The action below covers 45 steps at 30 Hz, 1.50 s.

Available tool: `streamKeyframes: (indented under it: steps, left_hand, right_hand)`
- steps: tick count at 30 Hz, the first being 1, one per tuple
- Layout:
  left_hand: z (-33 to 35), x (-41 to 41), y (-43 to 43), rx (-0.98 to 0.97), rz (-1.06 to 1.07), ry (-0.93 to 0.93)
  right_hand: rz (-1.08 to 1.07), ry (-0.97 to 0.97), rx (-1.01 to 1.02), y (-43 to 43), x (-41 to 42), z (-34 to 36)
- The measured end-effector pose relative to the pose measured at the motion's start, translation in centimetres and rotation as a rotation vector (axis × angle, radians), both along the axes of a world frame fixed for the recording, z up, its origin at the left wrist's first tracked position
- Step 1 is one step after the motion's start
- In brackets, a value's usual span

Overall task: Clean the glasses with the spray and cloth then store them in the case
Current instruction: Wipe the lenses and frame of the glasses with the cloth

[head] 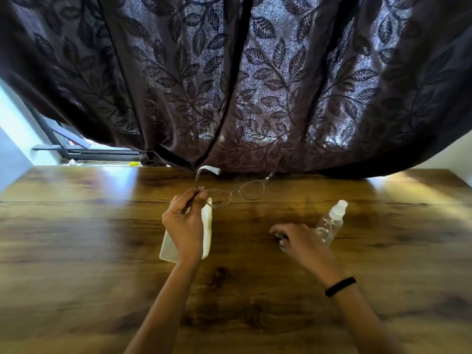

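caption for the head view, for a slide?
Left hand holds glasses up by one temple over the white case; right hand rests beside the spray bottle.

left hand (pixel 184 226) covers most of the white case (pixel 207 226). small grey thing under right hand (pixel 297 238) fingertips too blurred to identify. table (pixel 76 251) motion-blurred.

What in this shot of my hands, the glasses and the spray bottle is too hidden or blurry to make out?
Head view only:
- Small grey item under the right hand: fingers cover it, so cloth or not is unclear.
- White rectangular case: the left hand hides its middle; open or shut unclear.
- Thin-framed glasses: lenses too small to judge smudges.
- Clear plastic spray bottle: liquid level unreadable.
- Wooden table: blurred at the edges.
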<state>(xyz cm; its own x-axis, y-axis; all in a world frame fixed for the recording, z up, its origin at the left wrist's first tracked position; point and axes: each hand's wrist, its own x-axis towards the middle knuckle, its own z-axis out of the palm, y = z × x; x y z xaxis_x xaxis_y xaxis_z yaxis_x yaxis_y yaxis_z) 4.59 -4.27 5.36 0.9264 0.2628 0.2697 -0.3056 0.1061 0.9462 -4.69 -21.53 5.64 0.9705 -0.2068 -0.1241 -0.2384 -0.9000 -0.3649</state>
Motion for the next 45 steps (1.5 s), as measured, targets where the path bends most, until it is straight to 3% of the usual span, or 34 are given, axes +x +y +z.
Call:
streamKeyframes:
  steps: [10, 15, 19, 27, 33, 38, 45]
  left_hand:
    - [-0.8, 0.2, 0.2, -0.034, -0.045, 0.020]
    - [-0.6, -0.2, -0.1, -0.063, -0.102, 0.031]
    - [-0.4, -0.5, -0.3, -0.069, -0.116, 0.029]
    - [-0.7, -0.6, -0.2, 0.014, -0.234, 0.120]
    - [-1.4, -1.4, -0.2, 0.096, -0.099, 0.142]
    - [-0.9, -1.4, -0.1, 0.388, -0.052, -0.059]
    - [1.6, -1.8, -1.0, 0.538, -0.178, -0.455]
  right_hand:
    - [-0.212, -0.383, -0.091, -0.8, 0.2, 4.1]
    - [-0.144, -0.594, 0.273, -1.1, 1.4, 4.9]
    - [-0.110, -0.680, 0.391, -0.7, 1.8, 4.7]
    - [-0.091, -0.849, 0.271, 0.3, 1.9, 5.7]
    - [-0.087, -0.911, 0.157, 0.3, 1.9, 6.3]
    - [-0.039, -0.861, 0.119, 0.4, 2.6, 7.1]
    - [0.009, -0.744, 0.167, 0.5, 3.4, 7.0]
